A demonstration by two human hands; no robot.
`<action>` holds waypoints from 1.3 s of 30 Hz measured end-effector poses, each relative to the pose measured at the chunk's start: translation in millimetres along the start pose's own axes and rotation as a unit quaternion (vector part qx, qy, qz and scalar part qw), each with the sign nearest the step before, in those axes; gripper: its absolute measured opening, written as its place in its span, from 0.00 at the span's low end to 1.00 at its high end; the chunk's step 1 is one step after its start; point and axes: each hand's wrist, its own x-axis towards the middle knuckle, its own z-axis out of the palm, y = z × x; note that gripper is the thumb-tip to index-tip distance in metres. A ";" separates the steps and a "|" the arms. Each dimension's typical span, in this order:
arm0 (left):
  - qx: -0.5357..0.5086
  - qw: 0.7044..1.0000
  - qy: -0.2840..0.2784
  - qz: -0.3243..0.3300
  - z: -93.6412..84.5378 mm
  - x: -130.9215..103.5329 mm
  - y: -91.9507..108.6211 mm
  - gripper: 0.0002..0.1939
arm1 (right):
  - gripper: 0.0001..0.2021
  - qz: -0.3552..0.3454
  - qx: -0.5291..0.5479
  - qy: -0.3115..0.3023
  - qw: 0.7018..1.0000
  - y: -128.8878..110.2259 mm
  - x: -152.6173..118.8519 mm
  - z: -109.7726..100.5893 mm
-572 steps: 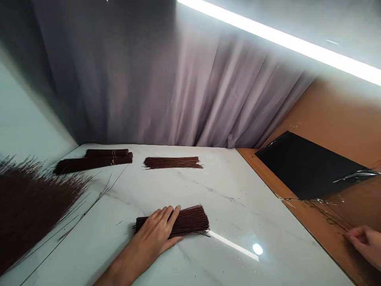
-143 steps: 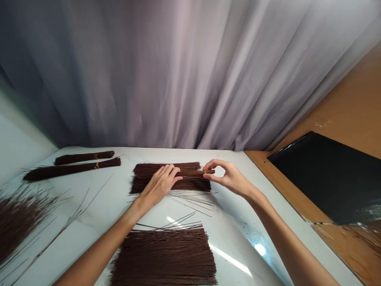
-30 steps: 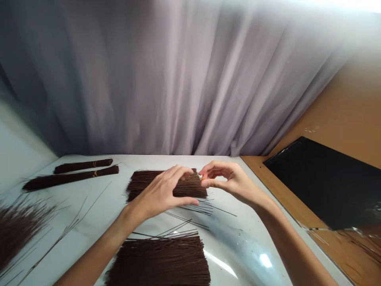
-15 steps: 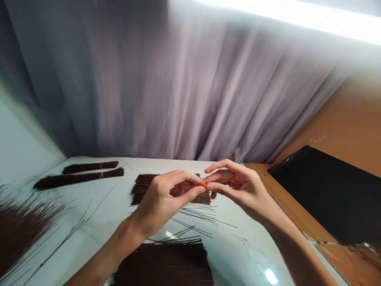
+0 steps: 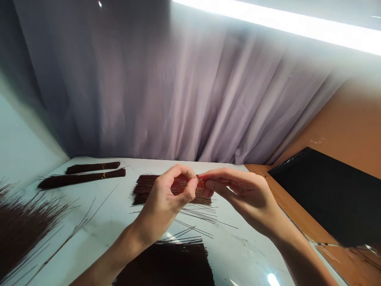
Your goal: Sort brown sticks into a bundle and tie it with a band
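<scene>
Above the white table, my two hands meet at their fingertips. Between the thumb and index finger of my right hand (image 5: 245, 192) is a small orange-yellow thing (image 5: 203, 184), too small to name and mostly covered by the fingers. My left hand (image 5: 169, 194) is pinched right beside it, thumb against curled index finger; whatever lies in that pinch is hidden. Behind the hands lies a flat stack of thin dark brown sticks (image 5: 145, 188), with loose sticks (image 5: 198, 214) in front of it. A second dark brown stack (image 5: 175, 264) is nearer, below my hands.
Two dark stick bundles (image 5: 86, 180) with yellow bands lie at the back left. A large spread of brown sticks (image 5: 20, 230) fills the left edge, beside some long loose stalks (image 5: 74, 232). On the right, a black panel (image 5: 333, 194) rests on a wooden surface. A grey curtain (image 5: 178, 87) hangs behind.
My left thumb and index finger have curled tighter and drawn slightly left from the orange-yellow thing. My right fingers have come together and flattened over it, covering more of it.
</scene>
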 end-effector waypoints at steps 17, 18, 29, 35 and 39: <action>0.086 0.994 0.015 0.065 -1.1 -4.2 12.7 0.07 | 0.11 -0.131 -0.273 0.089 0.949 -4.6 -4.9 14.4; 0.060 0.997 0.015 0.037 -0.9 -3.5 11.8 0.08 | 0.13 -0.162 -0.307 0.085 0.934 -4.0 -5.8 15.0; -0.046 0.995 0.069 -0.056 -1.5 -2.9 22.1 0.11 | 0.10 -0.129 -0.289 0.127 0.940 -18.3 -2.6 22.8; -0.035 0.996 0.071 -0.050 4.7 -9.3 32.5 0.10 | 0.05 -0.107 -0.232 0.144 0.956 -22.4 -1.3 31.3; 0.000 0.996 0.089 -0.012 4.6 -10.3 26.0 0.11 | 0.04 -0.080 -0.187 0.142 0.969 -26.3 -1.3 31.8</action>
